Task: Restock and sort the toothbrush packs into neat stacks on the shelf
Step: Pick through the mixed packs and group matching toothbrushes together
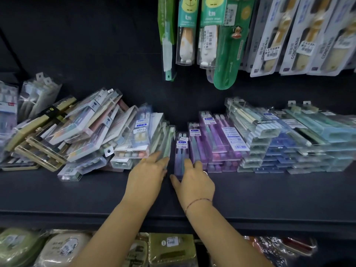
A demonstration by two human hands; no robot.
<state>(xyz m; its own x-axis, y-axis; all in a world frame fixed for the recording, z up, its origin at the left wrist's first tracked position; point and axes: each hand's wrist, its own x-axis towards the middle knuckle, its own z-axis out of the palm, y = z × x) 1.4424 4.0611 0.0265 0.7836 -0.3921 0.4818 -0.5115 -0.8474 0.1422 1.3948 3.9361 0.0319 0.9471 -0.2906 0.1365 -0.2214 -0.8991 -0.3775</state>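
On the dark shelf [77,193] a messy heap of toothbrush packs [77,132] lies at the left. Neat purple stacks [213,141] and blue-green stacks [289,143] lie at the right. Between them sits a narrow blue-purple pack [180,151]. My right hand [192,182] holds its near end, thumb on its left side and fingers on top. My left hand [148,176] reaches with straight fingers against a slim green pack [166,145] leaning on the heap's right edge.
Hanging toothbrush packs [250,35] fill the upper right above the shelf. The shelf below holds soft pouches and cases [169,249]. The shelf's front strip is bare dark surface. More clear packs stand at the far left [36,93].
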